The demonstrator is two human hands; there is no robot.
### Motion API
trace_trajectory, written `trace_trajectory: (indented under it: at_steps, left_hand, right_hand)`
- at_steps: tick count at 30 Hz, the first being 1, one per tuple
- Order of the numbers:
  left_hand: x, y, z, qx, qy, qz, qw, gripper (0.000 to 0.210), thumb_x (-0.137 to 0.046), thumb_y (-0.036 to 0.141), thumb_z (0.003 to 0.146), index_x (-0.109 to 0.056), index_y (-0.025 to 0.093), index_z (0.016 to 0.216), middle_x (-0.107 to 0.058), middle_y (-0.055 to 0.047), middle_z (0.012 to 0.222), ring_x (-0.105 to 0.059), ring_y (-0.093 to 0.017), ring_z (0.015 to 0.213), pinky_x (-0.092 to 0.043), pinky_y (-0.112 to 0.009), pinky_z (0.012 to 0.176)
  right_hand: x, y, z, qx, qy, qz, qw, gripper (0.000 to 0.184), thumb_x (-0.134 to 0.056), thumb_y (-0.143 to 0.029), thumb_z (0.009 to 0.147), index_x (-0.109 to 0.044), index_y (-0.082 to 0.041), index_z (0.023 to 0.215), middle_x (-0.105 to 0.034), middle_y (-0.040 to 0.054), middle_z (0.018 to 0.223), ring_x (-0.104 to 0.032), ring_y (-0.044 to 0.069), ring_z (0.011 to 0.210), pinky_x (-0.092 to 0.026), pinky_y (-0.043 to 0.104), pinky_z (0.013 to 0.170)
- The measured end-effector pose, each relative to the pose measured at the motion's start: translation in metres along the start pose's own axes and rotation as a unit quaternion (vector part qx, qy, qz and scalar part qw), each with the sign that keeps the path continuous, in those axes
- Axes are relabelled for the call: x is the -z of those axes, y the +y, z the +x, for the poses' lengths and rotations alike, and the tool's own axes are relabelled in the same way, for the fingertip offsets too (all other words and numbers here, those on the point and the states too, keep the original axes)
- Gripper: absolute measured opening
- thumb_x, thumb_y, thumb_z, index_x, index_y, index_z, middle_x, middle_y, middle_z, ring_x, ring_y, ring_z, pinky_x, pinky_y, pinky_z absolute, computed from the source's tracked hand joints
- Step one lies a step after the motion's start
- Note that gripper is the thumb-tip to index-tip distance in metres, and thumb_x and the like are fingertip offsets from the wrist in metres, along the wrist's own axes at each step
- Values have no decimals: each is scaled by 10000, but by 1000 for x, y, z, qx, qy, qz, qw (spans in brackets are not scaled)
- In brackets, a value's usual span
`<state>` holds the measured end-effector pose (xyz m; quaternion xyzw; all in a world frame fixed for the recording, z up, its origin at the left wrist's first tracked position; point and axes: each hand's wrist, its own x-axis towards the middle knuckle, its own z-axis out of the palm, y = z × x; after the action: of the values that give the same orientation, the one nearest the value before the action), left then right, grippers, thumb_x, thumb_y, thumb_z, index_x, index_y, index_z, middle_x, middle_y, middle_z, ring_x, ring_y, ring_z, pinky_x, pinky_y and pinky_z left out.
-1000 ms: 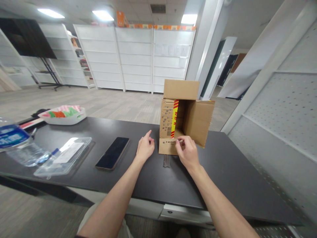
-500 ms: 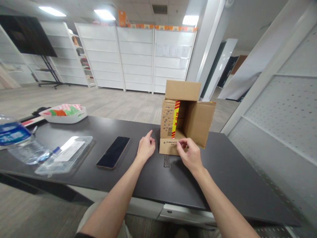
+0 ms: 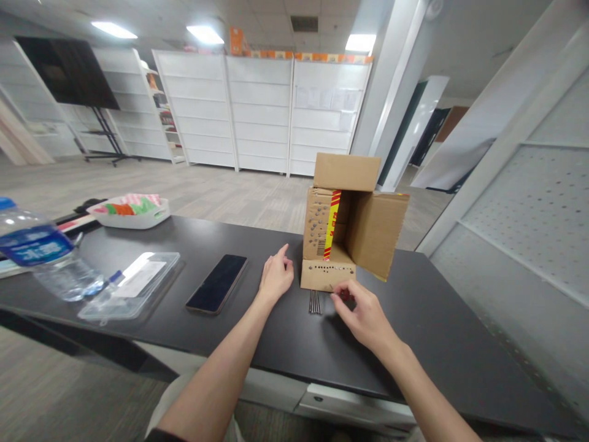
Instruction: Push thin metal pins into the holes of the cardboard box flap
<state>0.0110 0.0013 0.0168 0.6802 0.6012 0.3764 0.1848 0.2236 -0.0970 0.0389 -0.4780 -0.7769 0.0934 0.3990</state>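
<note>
A cardboard box [image 3: 317, 236] stands on the dark table with its flaps spread and its opening facing me. Its lower front flap [image 3: 327, 275] has a row of small holes and hangs down to the tabletop. Several thin metal nails or screws [image 3: 315, 302] lie side by side just below that flap. My right hand [image 3: 361, 310] is pinched close to the flap's lower right edge, a tiny dark tip showing at its fingertips; what it holds is too small to name. Left of the box, my left hand [image 3: 277, 276] rests on the table, index finger stretched out and nothing in it.
A phone [image 3: 217, 283] lies left of my left hand. Farther left are a clear plastic case [image 3: 138, 285] and a water bottle [image 3: 41, 245]. Behind them stands a white basket [image 3: 138, 220] with colourful contents. A perforated panel [image 3: 529, 245] borders the table on the right.
My right hand has moved down from the row of holes on the flap to its lower edge, beside the metal pieces. My left hand keeps its place beside the box. The view has shifted slightly.
</note>
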Motion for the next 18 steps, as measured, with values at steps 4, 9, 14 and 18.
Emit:
trace_trajectory:
  at_steps: [4,9,14,18]
  left_hand:
    - [1,2,0,6,-5,4,1000,559,-492,140,872,-454,105,1429,-756,-83,994,-654,-207,1111,-405,-392,1103]
    - [2,2,0,6,-6,4,1000,574,-503,127,855,-457,110,1427,-756,-77,995,-652,-207,1118,-392,-401,1119]
    - [2,1,0,3,-3,2,1000,576,-503,132,854,-458,126,1428,-758,-62,982,-654,-203,1110,-383,-405,1128]
    - [1,1,0,4,-3,-2,1000,587,-506,126,847,-455,128,1432,-757,-58,970,-657,-200,1111,-382,-400,1131]
  right_hand:
    - [-4,-5,-14,10,-32,-11,999,64,-521,-196,923,-557,-220,876,-611,19,806,-573,174,747,-457,293,691]
    - [-10,-11,-21,28,-74,-24,997,94,-505,-151,924,-542,-227,883,-614,34,872,-578,190,813,-468,304,728]
    - [-12,-15,-21,48,-97,-31,994,131,-495,-116,917,-553,-228,884,-618,37,875,-582,196,830,-472,310,741]
    - [-13,-15,-21,45,-105,-39,993,133,-506,-104,908,-559,-224,884,-625,35,879,-583,195,832,-466,310,742]
